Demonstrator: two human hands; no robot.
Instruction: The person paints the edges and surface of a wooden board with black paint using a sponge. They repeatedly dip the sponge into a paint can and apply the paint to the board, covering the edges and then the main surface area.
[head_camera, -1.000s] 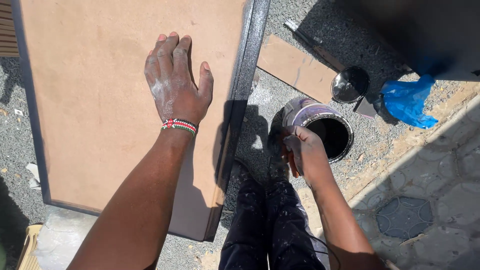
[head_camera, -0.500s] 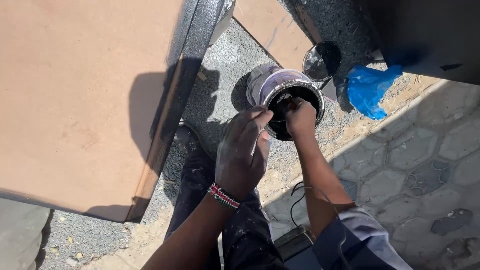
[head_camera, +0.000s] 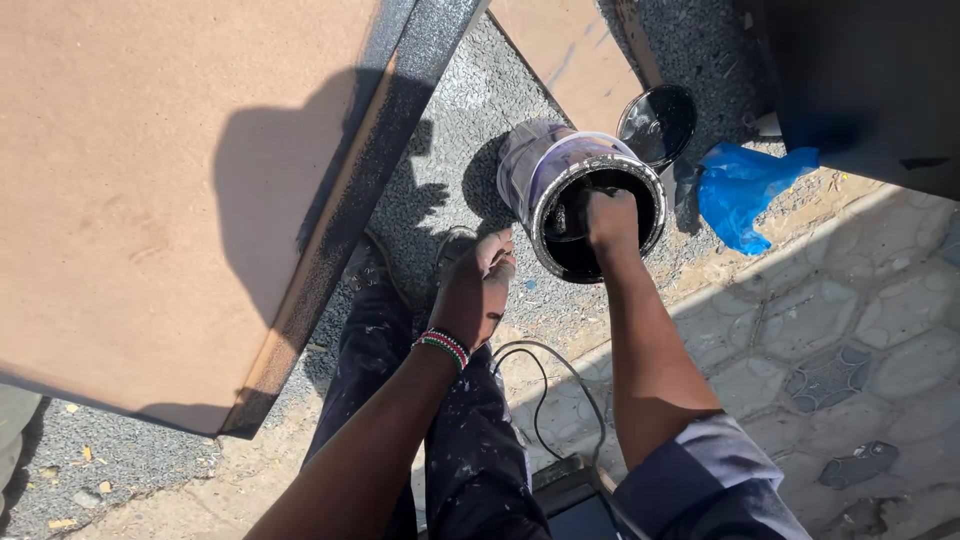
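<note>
Outdoor spot in hard sun, ground is grey gravel on one side and patterned paving stones (head_camera: 830, 340) on the other, sandy strip btwn them. Using the paint can (head_camera: 585, 195) as the landmark for everything.

Nearest the camera: paint-speckled dark trousers (head_camera: 450, 440) and a thin black cable (head_camera: 545, 395) looping on the ground, both on the near side of the can. Left hand (head_camera: 478, 290), beaded wristband (head_camera: 443, 347) on the wrist, hangs just near-left of the can, fingers loosely curled, holding nothing afaict, not touching the can. Right hand (head_camera: 610, 218) is down inside the can's mouth, fingers bunched, but can't tell what (if anything) it's gripping, it's all dark in there.

Can itself: standing on the gravel, open mouth up and tipped a bit toward the camera, so its long axis runs roughly vertical, leaning. Black paint inside, pale purple-ish wall on the outside.

Left of the can, a big brown board (head_camera: 170, 180) w/ a black-painted edge takes up most of that side, edge running diagonally, narrow gravel gap btwn it and the can. Right of the can there's open paving, plenty of room.

Just beyond the can: round black lid (head_camera: 657, 125), lying flat, nearly touching. Blue plastic bag (head_camera: 745, 190) to the far right of it. Another brown panel (head_camera: 570, 55) behind, and a dark shaded box-ish thing (head_camera: 870, 80) far right.
</note>
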